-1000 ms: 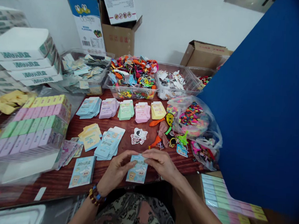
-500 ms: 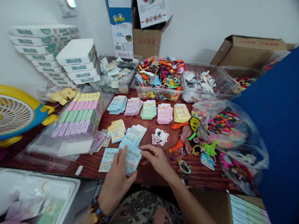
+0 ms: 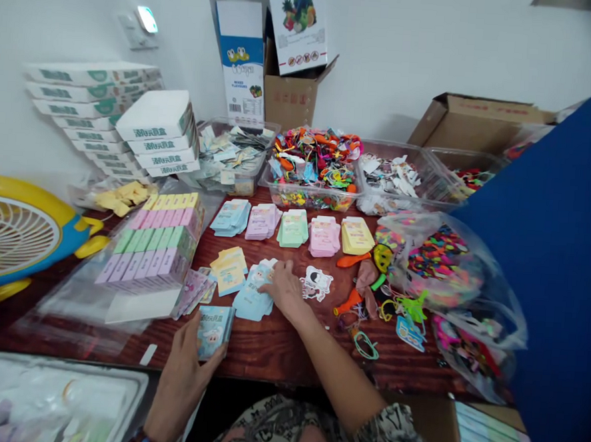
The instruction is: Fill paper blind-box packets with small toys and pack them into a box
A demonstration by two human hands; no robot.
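My left hand point(image 3: 186, 368) is closed around a small stack of blue printed packets point(image 3: 213, 333) at the table's front edge, thumb and fingers on opposite sides. My right hand point(image 3: 288, 290) reaches over a spread pile of light blue cards point(image 3: 255, 298), its fingertips at the pile's right side; whether it grips one is hard to see. Yellow cards point(image 3: 229, 270) lie just left of that pile, with purple cards point(image 3: 194, 291) beyond them. White stickers point(image 3: 318, 284) are right of my right hand. Behind stand stacks of blue point(image 3: 230, 218), purple, green, pink and yellow folded boxes.
Small coloured boxes point(image 3: 151, 242) stand in rows at left, near a yellow fan point(image 3: 19, 231). Clear tubs of trinkets point(image 3: 313, 195) line the back. Bags of balloons point(image 3: 438, 263) and loose balloons point(image 3: 359, 285) lie at right. A white foam box point(image 3: 135, 388) is below left.
My left hand has moved left and nearer me with the blue packets in it. My right hand has moved forward and left onto the blue card pile. The view has shifted slightly.
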